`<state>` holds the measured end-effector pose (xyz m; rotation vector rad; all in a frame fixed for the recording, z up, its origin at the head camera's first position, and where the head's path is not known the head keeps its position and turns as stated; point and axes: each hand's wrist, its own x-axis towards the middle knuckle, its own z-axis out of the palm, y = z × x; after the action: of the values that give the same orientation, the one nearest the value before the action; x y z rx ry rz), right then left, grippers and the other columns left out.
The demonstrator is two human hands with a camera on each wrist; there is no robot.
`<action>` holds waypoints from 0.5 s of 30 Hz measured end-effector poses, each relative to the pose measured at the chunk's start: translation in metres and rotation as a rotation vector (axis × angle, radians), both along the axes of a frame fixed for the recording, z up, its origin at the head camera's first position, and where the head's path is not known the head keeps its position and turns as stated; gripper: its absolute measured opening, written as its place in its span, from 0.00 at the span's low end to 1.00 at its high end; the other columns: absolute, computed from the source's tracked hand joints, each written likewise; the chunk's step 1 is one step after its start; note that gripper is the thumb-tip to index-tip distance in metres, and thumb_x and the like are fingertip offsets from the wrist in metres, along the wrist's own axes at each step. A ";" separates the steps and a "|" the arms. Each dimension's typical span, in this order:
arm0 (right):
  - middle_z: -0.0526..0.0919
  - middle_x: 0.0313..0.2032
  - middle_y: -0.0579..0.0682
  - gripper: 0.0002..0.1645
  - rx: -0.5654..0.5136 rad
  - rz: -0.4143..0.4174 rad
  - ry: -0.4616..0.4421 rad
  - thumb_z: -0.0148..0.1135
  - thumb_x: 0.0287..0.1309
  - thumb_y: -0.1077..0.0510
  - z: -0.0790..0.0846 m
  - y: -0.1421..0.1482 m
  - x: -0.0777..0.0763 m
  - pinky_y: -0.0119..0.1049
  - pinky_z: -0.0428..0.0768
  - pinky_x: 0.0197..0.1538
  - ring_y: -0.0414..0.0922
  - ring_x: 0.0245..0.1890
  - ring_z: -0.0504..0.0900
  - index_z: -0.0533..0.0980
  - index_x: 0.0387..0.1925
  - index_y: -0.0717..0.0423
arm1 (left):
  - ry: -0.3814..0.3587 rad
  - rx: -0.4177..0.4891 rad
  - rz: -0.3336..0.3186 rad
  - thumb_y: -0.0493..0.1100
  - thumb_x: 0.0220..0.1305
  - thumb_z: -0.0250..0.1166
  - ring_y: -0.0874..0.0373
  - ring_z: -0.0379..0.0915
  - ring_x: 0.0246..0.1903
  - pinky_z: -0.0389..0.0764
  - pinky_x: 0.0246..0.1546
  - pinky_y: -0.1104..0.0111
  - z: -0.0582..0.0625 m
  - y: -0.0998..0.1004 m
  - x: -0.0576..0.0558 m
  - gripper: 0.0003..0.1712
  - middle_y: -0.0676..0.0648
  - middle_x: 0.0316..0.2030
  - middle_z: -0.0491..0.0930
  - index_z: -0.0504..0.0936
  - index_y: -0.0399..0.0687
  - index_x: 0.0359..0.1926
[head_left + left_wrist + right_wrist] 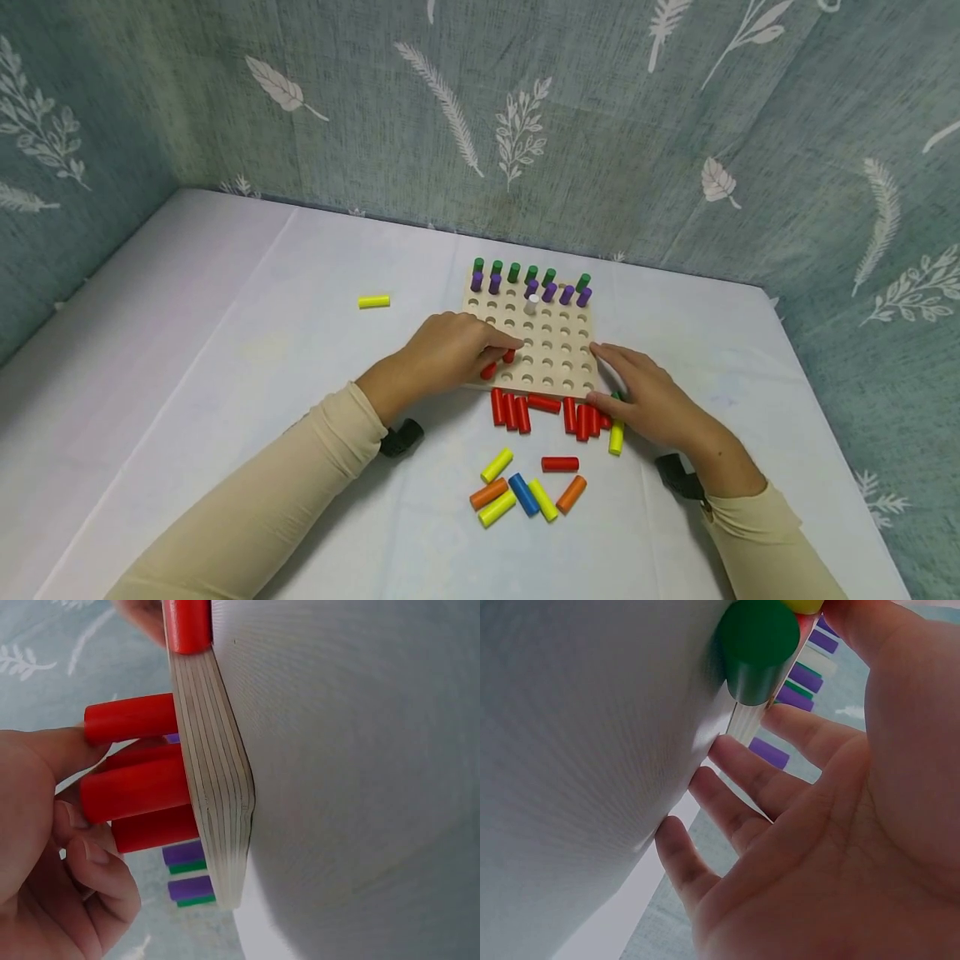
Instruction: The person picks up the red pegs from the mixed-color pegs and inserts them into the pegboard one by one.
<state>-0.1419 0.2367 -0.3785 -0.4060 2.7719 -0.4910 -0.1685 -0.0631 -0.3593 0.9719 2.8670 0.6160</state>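
Observation:
A light wooden pegboard (555, 367) has several rows of round holes. Over its near left part, my left hand (453, 350) pinches a red peg (131, 718) between thumb and index finger. Other red pegs (135, 791) stand upright beside it in the board, partly behind the curled fingers. My right hand (652, 396) rests at the board's right edge, fingers spread, with fingertips along the side and the thumb at the near right corner. Green pegs (513, 272) and purple pegs (567, 294) stand in the far rows, with one white peg (532, 305) in front of them.
Loose red pegs (511, 412) lie along the board's near edge. Beside them a yellow peg (617, 437) and a green peg (759, 645) lie under my right hand. Closer in lie yellow, orange and blue pegs (523, 494). One yellow peg (374, 302) lies off to the left.

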 end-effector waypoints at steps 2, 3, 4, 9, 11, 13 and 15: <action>0.58 0.75 0.60 0.49 -0.003 -0.001 0.002 0.62 0.63 0.37 0.000 0.000 0.000 0.67 0.60 0.70 0.63 0.75 0.55 0.53 0.78 0.43 | 0.002 -0.001 0.000 0.44 0.68 0.66 0.61 0.67 0.23 0.62 0.22 0.72 0.000 0.000 0.000 0.18 0.56 0.34 0.86 0.84 0.61 0.58; 0.57 0.75 0.60 0.49 -0.003 -0.002 -0.001 0.62 0.63 0.37 -0.001 0.000 0.000 0.67 0.60 0.69 0.63 0.74 0.55 0.53 0.78 0.43 | -0.003 0.000 0.000 0.44 0.68 0.66 0.61 0.68 0.23 0.62 0.22 0.72 0.000 0.000 0.000 0.18 0.56 0.36 0.87 0.84 0.61 0.58; 0.57 0.75 0.60 0.49 -0.005 -0.005 -0.005 0.62 0.63 0.37 -0.001 -0.001 0.000 0.67 0.60 0.70 0.64 0.75 0.55 0.53 0.78 0.43 | -0.009 -0.004 -0.002 0.44 0.68 0.66 0.61 0.68 0.24 0.63 0.22 0.72 0.000 -0.001 0.000 0.18 0.56 0.37 0.87 0.84 0.61 0.58; 0.57 0.75 0.60 0.49 -0.007 -0.004 -0.015 0.62 0.63 0.35 -0.002 -0.001 0.001 0.68 0.60 0.69 0.64 0.74 0.55 0.53 0.78 0.43 | -0.023 -0.016 -0.008 0.42 0.69 0.65 0.60 0.69 0.25 0.64 0.23 0.72 -0.001 -0.002 0.001 0.19 0.56 0.40 0.87 0.84 0.61 0.59; 0.57 0.75 0.60 0.49 -0.009 0.000 -0.006 0.62 0.63 0.36 -0.001 -0.002 0.000 0.68 0.61 0.69 0.64 0.74 0.55 0.53 0.78 0.43 | -0.019 -0.008 -0.006 0.41 0.69 0.65 0.60 0.69 0.25 0.64 0.23 0.72 -0.002 -0.002 0.001 0.19 0.56 0.40 0.87 0.84 0.61 0.58; 0.57 0.75 0.60 0.49 -0.010 -0.001 -0.001 0.62 0.63 0.37 -0.001 -0.001 0.000 0.68 0.61 0.69 0.64 0.74 0.55 0.53 0.78 0.43 | -0.015 -0.002 -0.006 0.41 0.68 0.65 0.60 0.69 0.26 0.64 0.23 0.72 -0.002 -0.001 0.001 0.19 0.56 0.40 0.86 0.84 0.60 0.59; 0.58 0.75 0.60 0.49 -0.008 -0.005 -0.002 0.62 0.63 0.37 -0.001 -0.001 0.001 0.68 0.61 0.69 0.64 0.74 0.55 0.53 0.78 0.43 | -0.019 -0.004 -0.009 0.40 0.68 0.65 0.60 0.70 0.26 0.65 0.24 0.72 -0.003 0.000 0.000 0.20 0.56 0.39 0.86 0.83 0.61 0.59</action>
<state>-0.1413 0.2357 -0.3794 -0.4003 2.7710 -0.5039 -0.1683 -0.0633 -0.3627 0.9726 2.8448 0.6144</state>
